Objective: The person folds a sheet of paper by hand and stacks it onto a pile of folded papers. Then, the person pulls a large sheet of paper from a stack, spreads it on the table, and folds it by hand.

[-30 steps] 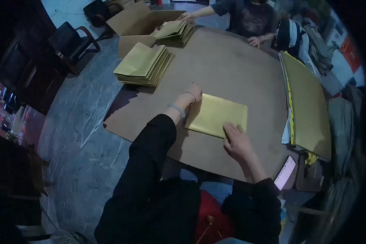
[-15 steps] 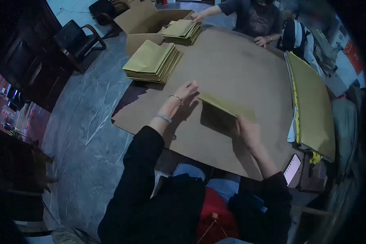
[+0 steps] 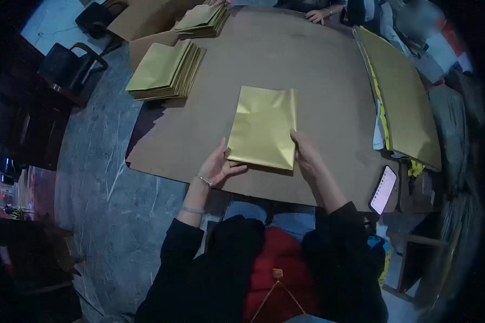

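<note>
A gold folded paper sheet (image 3: pixel 264 129) lies in front of me, its shiny face up and creased, with a narrow shadow along its near edge. My right hand (image 3: pixel 309 156) grips its right edge, thumb on top and the other fingers partly hidden. At the lower left corner, my left hand (image 3: pixel 218 166) rests against the paper with its fingers stretched apart. A stack of similar gold folded sheets (image 3: pixel 159 70) sits at the table's left side, beyond my left hand.
Cardboard (image 3: pixel 328 91) covers the table. Another gold stack (image 3: pixel 199 21) is farther back beside a cardboard box (image 3: pixel 145 21). Large gold sheets (image 3: pixel 404 102) stand along the right edge, near a phone (image 3: pixel 383 189). Another person's hand (image 3: pixel 318 15) rests at the far edge.
The gold sheet has turned from steeply tilted to lying face up, nearer me. My left hand has come down to its lower left corner. The view has shifted downward and right.
</note>
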### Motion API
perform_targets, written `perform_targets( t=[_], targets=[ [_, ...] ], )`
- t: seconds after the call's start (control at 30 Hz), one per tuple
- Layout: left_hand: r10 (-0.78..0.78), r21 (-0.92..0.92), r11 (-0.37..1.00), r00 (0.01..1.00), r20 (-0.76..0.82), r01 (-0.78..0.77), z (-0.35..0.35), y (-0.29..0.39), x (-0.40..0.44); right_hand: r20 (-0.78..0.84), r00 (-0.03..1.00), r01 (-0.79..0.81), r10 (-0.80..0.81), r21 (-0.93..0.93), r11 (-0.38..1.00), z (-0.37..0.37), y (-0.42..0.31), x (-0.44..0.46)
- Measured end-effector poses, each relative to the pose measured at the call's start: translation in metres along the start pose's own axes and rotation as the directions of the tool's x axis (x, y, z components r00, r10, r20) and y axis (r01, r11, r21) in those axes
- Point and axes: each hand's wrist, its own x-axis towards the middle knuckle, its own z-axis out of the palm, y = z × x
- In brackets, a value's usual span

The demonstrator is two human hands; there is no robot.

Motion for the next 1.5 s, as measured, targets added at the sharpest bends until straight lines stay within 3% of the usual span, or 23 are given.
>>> perform_targets(
  t=[0.03, 0.1, 0.4, 0.43, 0.5, 0.6, 0.63, 0.7, 0.73, 0.8, 0.9, 0.97, 1.03, 1.1, 1.17, 1.2, 1.23, 1.27, 1.3, 1.37, 1.4, 1.43, 1.5],
  targets=[
    [-0.005, 0.0, 1.0, 1.0, -0.003, 0.005, -0.003, -0.003, 0.002, 0.015, 1.0, -0.015, 0.015, 0.04, 0.999, -0.002, 0.003, -0.001],
    [-0.012, 0.262, 0.965, 0.999, -0.03, 0.02, -0.008, -0.005, 0.005, 0.101, 0.995, 0.001, -0.014, 0.131, 0.991, -0.002, 0.007, 0.004],
    [0.045, 0.348, 0.937, 0.979, -0.2, 0.029, -0.008, -0.012, 0.012, 0.107, 0.994, -0.037, 0.024, 0.125, 0.991, -0.005, 0.005, 0.001],
    [0.054, 0.366, 0.93, 0.976, -0.209, 0.027, -0.004, -0.011, 0.011, 0.123, 0.992, 0.014, -0.028, 0.117, 0.993, -0.008, 0.016, 0.011],
    [0.108, 0.452, 0.892, 0.957, -0.271, 0.027, 0.004, -0.01, 0.007, 0.155, 0.988, -0.007, 0.01, -0.021, 1.0, -0.012, 0.01, 0.002],
    [0.211, 0.518, 0.848, 0.969, -0.133, -0.114, 0.0, 0.005, 0.003, 0.074, 0.996, 0.061, -0.057, -0.049, 0.997, -0.008, 0.013, -0.007],
    [0.242, 0.525, 0.841, 0.959, -0.151, -0.129, 0.0, 0.014, -0.001, 0.153, 0.985, 0.078, -0.073, -0.029, 0.997, -0.013, 0.012, -0.005],
    [0.317, 0.608, 0.766, 0.945, -0.075, -0.208, 0.008, 0.045, -0.013, 0.15, 0.975, 0.153, -0.166, 0.094, 0.984, -0.022, 0.028, -0.004],
    [0.292, 0.649, 0.744, 0.95, -0.108, -0.155, 0.017, 0.067, -0.021, 0.132, 0.982, 0.117, -0.132, 0.116, 0.986, -0.021, 0.024, -0.007],
    [0.427, 0.638, 0.723, 0.898, -0.108, -0.267, 0.014, 0.107, -0.028, 0.107, 0.976, 0.186, -0.188, 0.025, 0.982, -0.023, 0.024, -0.017],
    [0.511, 0.587, 0.707, 0.858, -0.04, -0.394, -0.003, 0.17, -0.03, 0.129, 0.944, 0.3, -0.305, 0.056, 0.952, -0.039, 0.045, -0.017],
    [0.614, 0.658, 0.614, 0.788, -0.05, -0.437, -0.016, 0.209, -0.024, 0.139, 0.939, 0.313, -0.315, 0.039, 0.949, -0.044, 0.055, -0.015],
    [0.571, 0.687, 0.621, 0.818, -0.067, -0.377, -0.04, 0.255, -0.018, 0.131, 0.908, 0.419, -0.398, -0.293, 0.859, -0.039, 0.061, -0.019],
    [0.561, 0.703, 0.613, 0.825, -0.065, -0.361, -0.056, 0.278, -0.011, 0.157, 0.899, 0.437, -0.408, -0.34, 0.833, -0.039, 0.062, -0.02],
    [0.563, 0.727, 0.642, 0.792, -0.234, -0.242, -0.062, 0.295, -0.006, 0.132, 0.92, 0.392, -0.369, -0.359, 0.847, -0.035, 0.052, -0.022],
    [0.509, 0.672, 0.685, 0.845, -0.165, -0.281, -0.096, 0.312, -0.001, 0.144, 0.915, 0.402, -0.376, -0.325, 0.856, -0.032, 0.052, -0.022],
    [0.492, 0.719, 0.673, 0.831, -0.26, -0.173, -0.101, 0.315, 0.001, 0.156, 0.912, 0.41, -0.38, -0.29, 0.864, -0.034, 0.055, -0.021],
    [0.478, 0.751, 0.658, 0.804, -0.354, -0.061, -0.106, 0.316, 0.002, 0.159, 0.909, 0.417, -0.386, -0.395, 0.819, -0.038, 0.062, -0.013],
    [0.514, 0.806, 0.585, 0.727, -0.454, 0.09, -0.118, 0.318, 0.009, 0.152, 0.906, 0.423, -0.396, -0.39, 0.818, -0.035, 0.06, -0.014],
    [0.59, 0.868, 0.438, 0.652, -0.475, 0.236, -0.139, 0.319, 0.023, 0.135, 0.911, 0.412, -0.389, -0.293, 0.863, -0.03, 0.055, -0.023],
    [0.666, 0.867, 0.425, 0.558, -0.494, 0.261, -0.133, 0.313, 0.025, 0.151, 0.897, 0.442, -0.417, -0.374, 0.815, -0.028, 0.048, -0.027],
    [0.663, 0.866, 0.427, 0.562, -0.495, 0.259, -0.152, 0.318, 0.033, 0.148, 0.897, 0.44, -0.416, -0.378, 0.815, -0.031, 0.051, -0.024],
    [0.64, 0.841, 0.534, 0.61, -0.467, 0.084, -0.192, 0.331, 0.045, 0.176, 0.877, 0.48, -0.448, -0.375, 0.793, -0.036, 0.062, -0.015]
  ],
)
